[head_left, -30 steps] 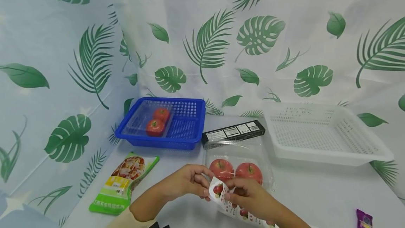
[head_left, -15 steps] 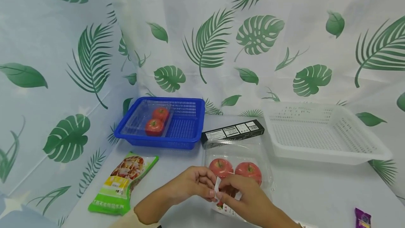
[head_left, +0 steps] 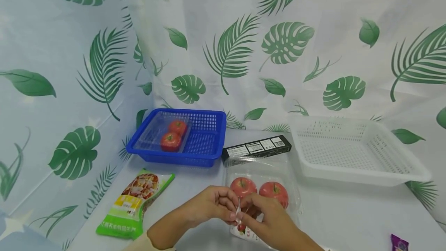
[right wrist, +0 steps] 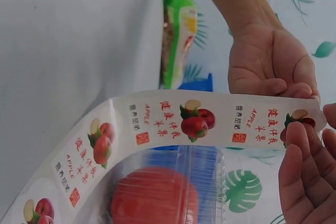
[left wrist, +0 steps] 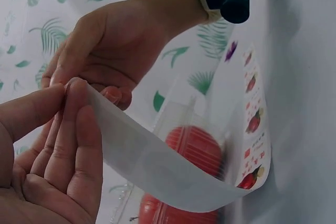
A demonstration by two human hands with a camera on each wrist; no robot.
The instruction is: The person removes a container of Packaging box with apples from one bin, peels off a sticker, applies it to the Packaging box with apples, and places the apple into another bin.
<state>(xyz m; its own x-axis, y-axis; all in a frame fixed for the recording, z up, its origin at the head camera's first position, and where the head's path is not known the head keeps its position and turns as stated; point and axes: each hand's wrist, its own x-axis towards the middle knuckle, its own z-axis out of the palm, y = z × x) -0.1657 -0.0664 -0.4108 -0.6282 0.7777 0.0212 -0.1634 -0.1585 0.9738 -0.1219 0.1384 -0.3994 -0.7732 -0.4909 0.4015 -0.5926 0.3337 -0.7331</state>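
My left hand (head_left: 217, 208) and right hand (head_left: 270, 220) meet fingertip to fingertip in the head view. Both pinch the end of a white strip of apple stickers (right wrist: 194, 120), printed with red apples and red lettering. From there the strip curves down toward the table, its blank back (left wrist: 152, 163) facing the left wrist camera. The pinched end appears edge-on from the head. Just beyond the hands sits a clear plastic box (head_left: 259, 167) with two red apples, a left apple (head_left: 242, 186) and a right apple (head_left: 274, 193). Part of the right apple is hidden by my right hand.
A blue basket (head_left: 205, 160) at the back left holds another clear box with two apples. A black carton (head_left: 258, 148) lies behind the near box. The white basket (head_left: 352, 171) is at right, a green food packet (head_left: 134, 204) at left, a purple packet (head_left: 398, 243) front right.
The sticker strip's end has turned from showing its printed face to edge-on. My right fingers have come up against the left ones at that end.
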